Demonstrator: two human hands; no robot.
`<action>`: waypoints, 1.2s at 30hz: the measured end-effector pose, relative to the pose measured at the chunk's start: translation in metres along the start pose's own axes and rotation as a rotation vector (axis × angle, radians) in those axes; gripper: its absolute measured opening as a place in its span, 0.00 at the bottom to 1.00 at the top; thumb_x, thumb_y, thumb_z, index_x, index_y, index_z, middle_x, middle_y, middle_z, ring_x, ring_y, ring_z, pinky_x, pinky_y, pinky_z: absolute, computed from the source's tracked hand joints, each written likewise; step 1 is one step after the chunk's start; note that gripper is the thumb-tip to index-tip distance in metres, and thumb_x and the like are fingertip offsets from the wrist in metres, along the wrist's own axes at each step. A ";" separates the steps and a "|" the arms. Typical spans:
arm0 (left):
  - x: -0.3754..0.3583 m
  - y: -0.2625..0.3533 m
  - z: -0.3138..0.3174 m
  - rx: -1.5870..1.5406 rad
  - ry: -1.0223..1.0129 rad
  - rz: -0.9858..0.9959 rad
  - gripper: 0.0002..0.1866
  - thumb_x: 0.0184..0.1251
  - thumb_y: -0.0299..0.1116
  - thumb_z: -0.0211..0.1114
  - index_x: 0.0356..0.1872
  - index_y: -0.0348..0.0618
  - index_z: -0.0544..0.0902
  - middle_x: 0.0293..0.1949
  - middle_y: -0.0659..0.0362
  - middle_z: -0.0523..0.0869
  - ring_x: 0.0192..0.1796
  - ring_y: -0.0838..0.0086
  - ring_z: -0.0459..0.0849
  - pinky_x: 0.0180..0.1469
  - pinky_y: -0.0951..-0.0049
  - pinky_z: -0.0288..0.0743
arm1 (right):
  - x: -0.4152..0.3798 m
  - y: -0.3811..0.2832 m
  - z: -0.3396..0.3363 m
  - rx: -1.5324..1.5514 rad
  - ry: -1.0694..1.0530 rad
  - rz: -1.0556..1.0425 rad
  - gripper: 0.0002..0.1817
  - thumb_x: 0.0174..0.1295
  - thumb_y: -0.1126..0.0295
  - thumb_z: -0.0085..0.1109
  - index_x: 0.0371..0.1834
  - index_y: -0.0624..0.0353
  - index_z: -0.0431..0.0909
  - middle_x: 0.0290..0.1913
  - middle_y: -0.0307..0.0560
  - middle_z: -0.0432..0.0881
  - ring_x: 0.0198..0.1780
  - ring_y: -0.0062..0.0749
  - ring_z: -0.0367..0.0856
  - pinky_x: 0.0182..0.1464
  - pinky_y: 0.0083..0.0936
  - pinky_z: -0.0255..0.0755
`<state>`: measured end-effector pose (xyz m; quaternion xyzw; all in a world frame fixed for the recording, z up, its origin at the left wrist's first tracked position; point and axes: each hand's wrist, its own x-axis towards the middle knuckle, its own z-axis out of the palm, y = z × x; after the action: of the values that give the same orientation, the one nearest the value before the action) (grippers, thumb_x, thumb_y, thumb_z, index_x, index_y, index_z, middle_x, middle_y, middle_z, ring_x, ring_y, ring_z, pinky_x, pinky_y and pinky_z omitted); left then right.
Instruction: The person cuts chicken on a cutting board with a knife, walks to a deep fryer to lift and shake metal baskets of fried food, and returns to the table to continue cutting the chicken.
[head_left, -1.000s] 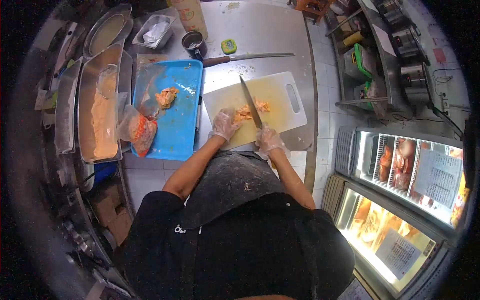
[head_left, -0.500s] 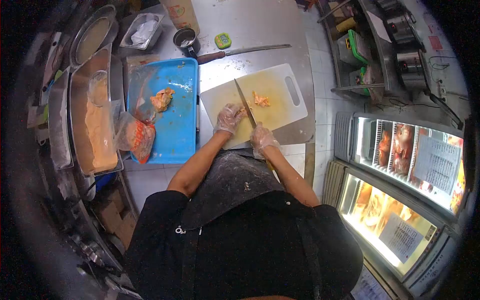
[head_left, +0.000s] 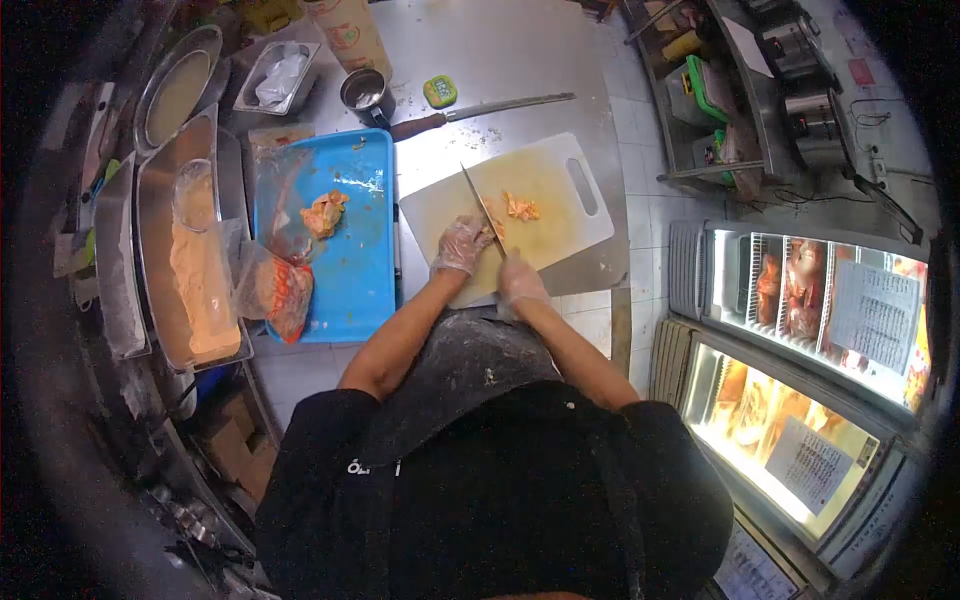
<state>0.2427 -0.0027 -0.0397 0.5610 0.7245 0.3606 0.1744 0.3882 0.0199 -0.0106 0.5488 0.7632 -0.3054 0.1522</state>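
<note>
My right hand [head_left: 522, 284], in a clear plastic glove, is wrapped round the handle of a long knife [head_left: 482, 205]. The blade points away from me over a white cutting board [head_left: 565, 218] with yellowish stains. On the board's left part my gloved left hand [head_left: 462, 245] is closed, its fingertips pressing a small piece of raw meat [head_left: 487, 232] close to the blade; most of that piece is hidden. To the right of the blade lies a small heap of cut meat [head_left: 521, 207]. A bigger lump of meat [head_left: 323, 214] rests in the blue tray [head_left: 365, 270].
A sharpening steel [head_left: 500, 110] lies behind the board, near a green timer [head_left: 439, 91] and a metal mug [head_left: 367, 95]. A plastic bag of meat [head_left: 275, 290] overlaps the tray's left edge. Further left is a metal pan of orange powder [head_left: 203, 290]. Lit display fridges [head_left: 790, 390] stand right.
My right hand and the knife have shifted slightly down and left. My left hand stays beside the blade. The whole view has tilted a little.
</note>
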 end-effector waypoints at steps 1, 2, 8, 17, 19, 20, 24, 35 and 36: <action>-0.002 0.003 -0.003 0.038 -0.079 -0.043 0.11 0.53 0.37 0.58 0.35 0.43 0.78 0.34 0.52 0.79 0.40 0.59 0.77 0.41 0.64 0.72 | -0.002 -0.018 -0.020 0.053 -0.062 0.027 0.16 0.58 0.69 0.37 0.47 0.66 0.62 0.34 0.71 0.75 0.39 0.61 0.75 0.40 0.47 0.69; -0.002 0.005 -0.007 0.079 -0.148 -0.082 0.11 0.53 0.36 0.58 0.36 0.43 0.78 0.34 0.52 0.78 0.40 0.59 0.77 0.41 0.64 0.72 | -0.004 -0.029 -0.032 0.105 -0.117 0.046 0.15 0.58 0.70 0.37 0.46 0.65 0.62 0.34 0.72 0.74 0.40 0.62 0.74 0.40 0.47 0.69; -0.002 0.010 -0.004 0.128 -0.069 -0.150 0.14 0.51 0.37 0.60 0.40 0.47 0.77 0.34 0.51 0.78 0.40 0.59 0.76 0.41 0.64 0.72 | -0.020 0.021 -0.001 -0.016 0.035 -0.023 0.14 0.55 0.70 0.41 0.42 0.66 0.62 0.35 0.71 0.75 0.40 0.64 0.74 0.40 0.50 0.67; -0.024 0.028 -0.025 0.141 -0.041 -0.098 0.28 0.47 0.41 0.64 0.53 0.47 0.70 0.47 0.45 0.71 0.49 0.55 0.72 0.49 0.62 0.70 | 0.013 0.014 -0.067 0.138 0.112 -0.041 0.15 0.58 0.61 0.44 0.41 0.62 0.63 0.31 0.66 0.76 0.37 0.58 0.76 0.38 0.45 0.69; -0.026 0.028 -0.014 0.163 0.012 -0.128 0.31 0.48 0.40 0.63 0.56 0.43 0.65 0.51 0.43 0.68 0.54 0.52 0.67 0.54 0.61 0.64 | 0.023 0.047 -0.063 0.108 0.163 0.011 0.15 0.57 0.61 0.46 0.38 0.61 0.71 0.32 0.64 0.76 0.35 0.57 0.77 0.39 0.45 0.71; -0.025 0.026 -0.007 0.182 0.065 -0.147 0.34 0.50 0.40 0.62 0.58 0.40 0.61 0.55 0.40 0.64 0.58 0.48 0.62 0.59 0.59 0.59 | 0.024 0.060 -0.058 0.109 0.159 0.009 0.15 0.57 0.61 0.46 0.38 0.61 0.71 0.32 0.64 0.76 0.35 0.57 0.77 0.39 0.45 0.71; -0.011 0.006 0.030 0.212 0.105 0.017 0.38 0.49 0.38 0.61 0.61 0.37 0.55 0.61 0.42 0.54 0.63 0.51 0.54 0.59 0.58 0.60 | 0.046 0.081 -0.023 -0.284 -0.028 -0.280 0.18 0.55 0.61 0.49 0.47 0.55 0.61 0.34 0.59 0.76 0.38 0.50 0.77 0.38 0.39 0.72; 0.006 0.018 0.043 -0.202 0.408 -0.112 0.28 0.49 0.23 0.53 0.57 0.39 0.63 0.55 0.44 0.66 0.58 0.54 0.65 0.59 0.63 0.59 | 0.019 0.017 -0.009 0.063 -0.049 -0.245 0.18 0.57 0.63 0.43 0.46 0.64 0.62 0.30 0.69 0.75 0.33 0.61 0.76 0.35 0.47 0.69; 0.008 0.016 0.044 -0.205 0.415 -0.110 0.28 0.49 0.23 0.53 0.57 0.39 0.63 0.55 0.44 0.66 0.58 0.54 0.65 0.59 0.63 0.59 | 0.016 0.012 -0.013 0.057 -0.045 -0.249 0.18 0.57 0.63 0.43 0.46 0.64 0.62 0.30 0.69 0.75 0.33 0.61 0.76 0.35 0.47 0.69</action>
<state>0.2801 0.0211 -0.0566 0.4138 0.7340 0.5297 0.0969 0.3951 0.0425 -0.0132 0.4471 0.8127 -0.3556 0.1145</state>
